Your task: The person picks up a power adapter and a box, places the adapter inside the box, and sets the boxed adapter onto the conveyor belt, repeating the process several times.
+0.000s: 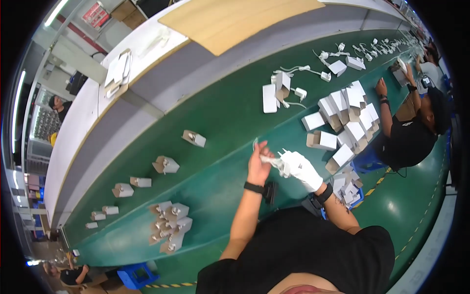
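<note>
My gloved right hand (pixel 302 169) closes around a white charger (pixel 284 169) while my bare left hand (pixel 258 165) half-curls on its cable (pixel 268 160), over the green belt (pixel 230 169); I seem to be gathering the lead, so next calls for keeping it bunched, white boxes (pixel 356 131) lying beyond.

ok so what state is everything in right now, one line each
left grip, bare, closed on white cord
right grip, gloved, closed on white cord
white cord, bunched up, held in both grips
boxes at lower left, open, white items inside
pile of boxes at right, heaped, some ends open
plugs at the back, unboxed, cords loose
brown board, lying flat
</note>
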{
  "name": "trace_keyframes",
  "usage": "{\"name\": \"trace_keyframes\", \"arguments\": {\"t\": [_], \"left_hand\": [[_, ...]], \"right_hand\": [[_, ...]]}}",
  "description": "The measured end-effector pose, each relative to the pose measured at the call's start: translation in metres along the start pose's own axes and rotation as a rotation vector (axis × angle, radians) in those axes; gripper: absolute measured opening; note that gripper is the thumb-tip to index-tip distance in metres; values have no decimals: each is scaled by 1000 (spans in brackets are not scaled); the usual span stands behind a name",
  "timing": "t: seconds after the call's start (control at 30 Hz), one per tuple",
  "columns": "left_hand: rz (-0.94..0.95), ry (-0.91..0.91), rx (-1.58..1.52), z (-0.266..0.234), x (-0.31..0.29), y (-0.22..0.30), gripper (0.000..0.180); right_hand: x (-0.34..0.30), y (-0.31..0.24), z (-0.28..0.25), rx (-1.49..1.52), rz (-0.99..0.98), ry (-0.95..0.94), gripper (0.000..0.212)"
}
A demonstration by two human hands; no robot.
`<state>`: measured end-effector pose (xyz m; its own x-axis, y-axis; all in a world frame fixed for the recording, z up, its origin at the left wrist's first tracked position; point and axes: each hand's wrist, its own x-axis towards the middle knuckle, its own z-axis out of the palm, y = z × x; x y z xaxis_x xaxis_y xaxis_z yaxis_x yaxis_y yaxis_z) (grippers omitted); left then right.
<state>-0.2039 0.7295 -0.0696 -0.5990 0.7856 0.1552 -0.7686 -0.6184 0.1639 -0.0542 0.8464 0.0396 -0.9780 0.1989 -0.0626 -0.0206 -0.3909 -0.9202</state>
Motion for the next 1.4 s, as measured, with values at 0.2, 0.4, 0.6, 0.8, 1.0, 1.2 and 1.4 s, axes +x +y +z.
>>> {"name": "trace_keyframes", "arguments": {"t": [0.2, 0.4, 0.6, 0.8, 1.0, 1.2, 1.4], "left_hand": [[-157, 210, 393, 92, 13, -9, 46], [-145, 266, 529, 86, 33, -15, 46], [112, 116, 2494, 40, 97, 37, 67], [465, -244, 3192, -6, 223, 75, 77], [343, -778, 2939, -39, 289, 82, 71], [-298, -592, 2861, -14, 226, 72, 72], [-278, 115, 1568, 4, 105, 79, 81]], "right_hand": [[4, -29, 0, -1137, -624, -141, 39], [46, -15, -25, -1206, -505, -78, 51], [70, -21, -93, -435, -99, 64, 47], [77, -52, -123, 286, 36, -110, 66], [83, -40, -141, 629, 93, -116, 80], [78, -30, -138, 701, 88, -195, 76], [64, -21, -110, 904, 225, -361, 71]]}}
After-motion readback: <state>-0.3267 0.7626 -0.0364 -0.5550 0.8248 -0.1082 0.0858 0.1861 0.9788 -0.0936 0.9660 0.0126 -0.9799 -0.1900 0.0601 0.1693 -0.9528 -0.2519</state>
